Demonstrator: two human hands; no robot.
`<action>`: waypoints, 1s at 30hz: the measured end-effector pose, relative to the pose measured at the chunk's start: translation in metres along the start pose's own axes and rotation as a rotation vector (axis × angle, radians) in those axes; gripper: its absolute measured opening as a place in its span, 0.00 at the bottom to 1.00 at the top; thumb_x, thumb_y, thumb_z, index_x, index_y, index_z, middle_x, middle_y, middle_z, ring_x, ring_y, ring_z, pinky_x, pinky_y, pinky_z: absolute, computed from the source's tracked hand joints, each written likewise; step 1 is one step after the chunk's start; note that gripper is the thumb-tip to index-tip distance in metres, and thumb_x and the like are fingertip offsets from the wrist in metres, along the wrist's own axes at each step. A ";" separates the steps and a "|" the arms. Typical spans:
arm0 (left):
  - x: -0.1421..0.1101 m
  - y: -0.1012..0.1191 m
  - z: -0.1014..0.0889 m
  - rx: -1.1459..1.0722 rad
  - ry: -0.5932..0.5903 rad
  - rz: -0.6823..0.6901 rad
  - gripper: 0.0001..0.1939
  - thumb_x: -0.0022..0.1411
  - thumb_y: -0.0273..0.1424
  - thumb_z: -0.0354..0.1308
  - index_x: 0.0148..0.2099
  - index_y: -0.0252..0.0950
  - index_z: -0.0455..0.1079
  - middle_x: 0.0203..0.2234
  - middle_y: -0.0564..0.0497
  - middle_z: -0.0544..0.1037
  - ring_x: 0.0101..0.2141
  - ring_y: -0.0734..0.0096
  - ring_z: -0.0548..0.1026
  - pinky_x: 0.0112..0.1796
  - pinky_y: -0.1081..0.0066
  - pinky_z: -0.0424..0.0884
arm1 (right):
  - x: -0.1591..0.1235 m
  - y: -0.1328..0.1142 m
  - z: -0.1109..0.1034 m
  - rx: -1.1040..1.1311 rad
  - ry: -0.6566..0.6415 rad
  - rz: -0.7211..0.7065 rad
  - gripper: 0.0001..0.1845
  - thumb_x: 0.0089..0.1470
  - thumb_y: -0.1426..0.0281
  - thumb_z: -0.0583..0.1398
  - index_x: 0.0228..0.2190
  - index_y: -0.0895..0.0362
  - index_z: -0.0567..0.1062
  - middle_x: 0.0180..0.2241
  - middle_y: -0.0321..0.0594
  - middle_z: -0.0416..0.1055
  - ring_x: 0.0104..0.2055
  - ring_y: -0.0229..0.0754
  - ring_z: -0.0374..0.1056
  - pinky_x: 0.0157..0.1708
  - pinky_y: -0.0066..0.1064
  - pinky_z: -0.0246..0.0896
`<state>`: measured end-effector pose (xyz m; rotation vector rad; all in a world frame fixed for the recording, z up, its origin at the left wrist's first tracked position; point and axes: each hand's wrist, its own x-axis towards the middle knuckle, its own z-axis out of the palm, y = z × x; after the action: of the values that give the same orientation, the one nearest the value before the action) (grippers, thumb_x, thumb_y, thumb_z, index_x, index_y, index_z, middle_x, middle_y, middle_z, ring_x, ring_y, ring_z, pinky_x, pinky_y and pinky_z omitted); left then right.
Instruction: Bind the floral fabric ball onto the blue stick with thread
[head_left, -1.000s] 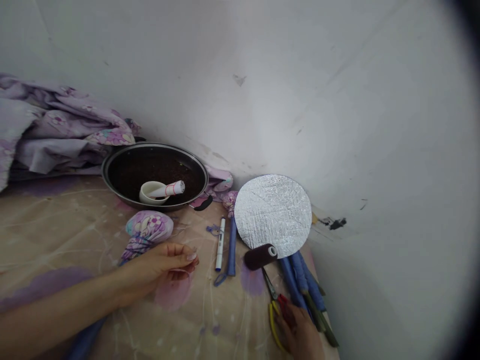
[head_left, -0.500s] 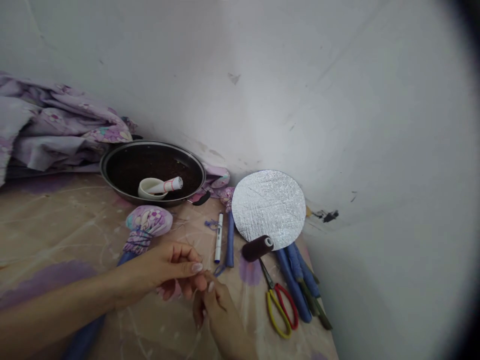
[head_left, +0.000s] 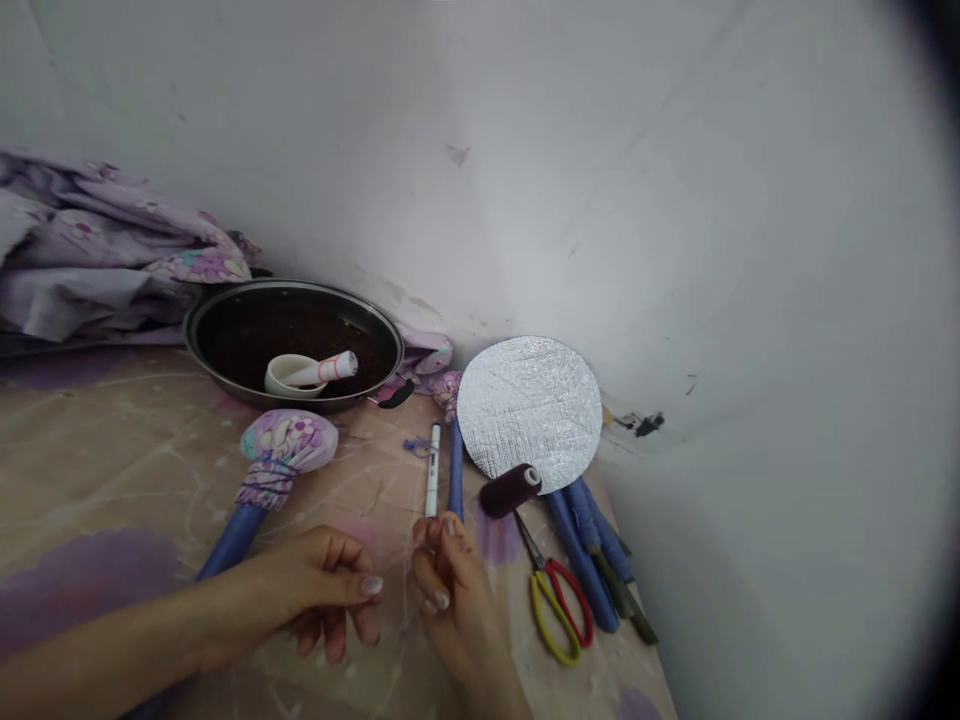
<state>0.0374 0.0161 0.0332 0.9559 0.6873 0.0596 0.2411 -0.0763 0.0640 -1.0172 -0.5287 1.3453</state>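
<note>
L hand [head_left: 322, 590] & R hand [head_left: 454, 590] hover, fingers curled, any grip unclear; a careless swipe cld roll the white marker pen [head_left: 433, 470] away.

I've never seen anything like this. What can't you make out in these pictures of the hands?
From the head view:
- Left hand, right hand: curled fingers hide whether either holds anything.
- Blue rod: lower end hidden by the left forearm.
- Dark stuff in the pan: too dark to identify.
</note>
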 end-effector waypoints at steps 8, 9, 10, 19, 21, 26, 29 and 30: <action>0.010 -0.025 0.001 -0.013 -0.013 -0.031 0.41 0.39 0.67 0.92 0.33 0.45 0.74 0.24 0.51 0.92 0.20 0.73 0.74 0.21 0.71 0.52 | 0.006 -0.003 -0.010 -0.157 0.072 -0.040 0.48 0.48 0.21 0.83 0.42 0.47 0.80 0.30 0.25 0.75 0.19 0.30 0.45 0.22 0.28 0.51; 0.009 -0.025 0.001 -0.012 -0.012 -0.041 0.41 0.39 0.67 0.92 0.33 0.45 0.74 0.24 0.51 0.91 0.20 0.73 0.73 0.21 0.71 0.51 | 0.006 -0.005 -0.013 -0.206 0.087 -0.058 0.48 0.50 0.20 0.81 0.42 0.47 0.80 0.30 0.26 0.76 0.19 0.31 0.48 0.23 0.28 0.53; 0.008 -0.025 0.001 -0.014 -0.009 -0.052 0.42 0.38 0.67 0.92 0.33 0.45 0.74 0.24 0.51 0.91 0.19 0.73 0.73 0.21 0.72 0.51 | 0.006 -0.009 -0.016 -0.266 0.100 -0.073 0.46 0.52 0.20 0.80 0.41 0.47 0.81 0.30 0.28 0.76 0.20 0.33 0.51 0.23 0.29 0.53; 0.002 -0.014 0.006 -0.018 0.011 -0.074 0.44 0.34 0.70 0.91 0.33 0.46 0.73 0.24 0.54 0.90 0.20 0.73 0.73 0.20 0.71 0.50 | -0.020 -0.024 -0.020 -0.792 -0.014 -0.266 0.28 0.79 0.36 0.73 0.51 0.48 0.93 0.46 0.43 0.85 0.32 0.44 0.73 0.34 0.35 0.69; 0.003 -0.015 0.006 -0.011 0.014 -0.066 0.45 0.35 0.74 0.89 0.34 0.45 0.75 0.24 0.53 0.89 0.20 0.73 0.72 0.20 0.70 0.50 | -0.021 -0.014 -0.014 -0.801 -0.229 -0.142 0.43 0.82 0.25 0.61 0.56 0.49 0.93 0.42 0.41 0.83 0.24 0.38 0.65 0.28 0.34 0.64; 0.002 -0.015 0.005 -0.030 0.040 -0.046 0.43 0.39 0.71 0.90 0.34 0.45 0.73 0.25 0.54 0.89 0.21 0.73 0.72 0.22 0.70 0.51 | -0.011 -0.014 -0.015 -0.899 -0.318 -0.052 0.45 0.79 0.23 0.61 0.44 0.51 0.91 0.28 0.32 0.72 0.27 0.42 0.64 0.31 0.33 0.60; 0.001 -0.014 0.006 -0.040 0.044 -0.055 0.41 0.37 0.65 0.93 0.33 0.45 0.75 0.25 0.53 0.90 0.23 0.72 0.74 0.22 0.71 0.53 | -0.007 -0.029 -0.021 -0.945 -0.293 -0.083 0.31 0.73 0.37 0.76 0.34 0.49 0.86 0.28 0.31 0.69 0.32 0.43 0.63 0.36 0.34 0.59; 0.000 -0.014 0.007 -0.043 0.033 -0.063 0.40 0.37 0.64 0.94 0.34 0.45 0.77 0.26 0.53 0.91 0.24 0.71 0.74 0.22 0.71 0.54 | -0.007 -0.033 -0.022 -0.957 -0.281 -0.089 0.28 0.72 0.41 0.76 0.32 0.49 0.84 0.28 0.30 0.69 0.32 0.43 0.62 0.37 0.34 0.58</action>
<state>0.0380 0.0033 0.0248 0.8927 0.7431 0.0347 0.2759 -0.0866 0.0823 -1.5362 -1.4978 1.1492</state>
